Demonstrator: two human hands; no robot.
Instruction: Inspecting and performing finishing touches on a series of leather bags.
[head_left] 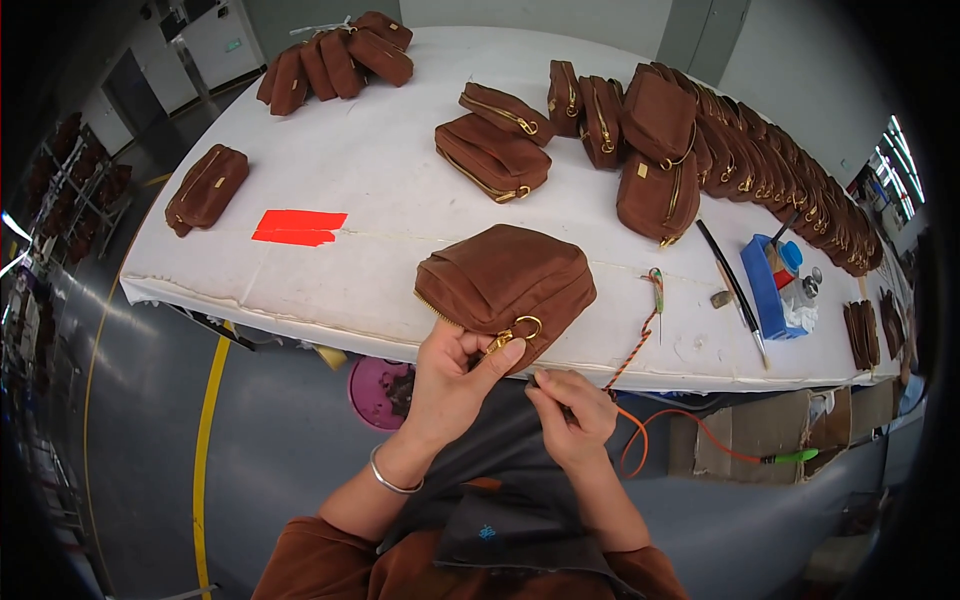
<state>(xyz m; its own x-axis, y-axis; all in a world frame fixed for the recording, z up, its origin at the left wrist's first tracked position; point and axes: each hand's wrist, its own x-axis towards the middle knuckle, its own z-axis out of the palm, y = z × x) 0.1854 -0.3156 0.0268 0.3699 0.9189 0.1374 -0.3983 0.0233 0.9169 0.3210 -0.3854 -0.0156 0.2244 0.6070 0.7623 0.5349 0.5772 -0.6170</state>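
A brown pouch point(510, 270) with a gold zipper, ring and clasp sits at the table's front edge, tilted toward me. My left hand point(465, 385) grips its lower edge, thumb on the gold clasp point(500, 340). My right hand point(568, 410) is closed just below the pouch's right side, fingers pinched on something small and dark that I cannot make out. An orange-and-black cord point(634, 355) with a slim tool at its top lies on the table to the right.
The white table point(200, 265) bears several brown pouches point(655, 200), red tape point(298, 227), a brush point(730, 290) and a blue bin point(760, 280) with containers. Below are a pink bucket point(370, 395), cardboard boxes point(730, 450) and an orange hose. A rack point(75, 180) stands at the left.
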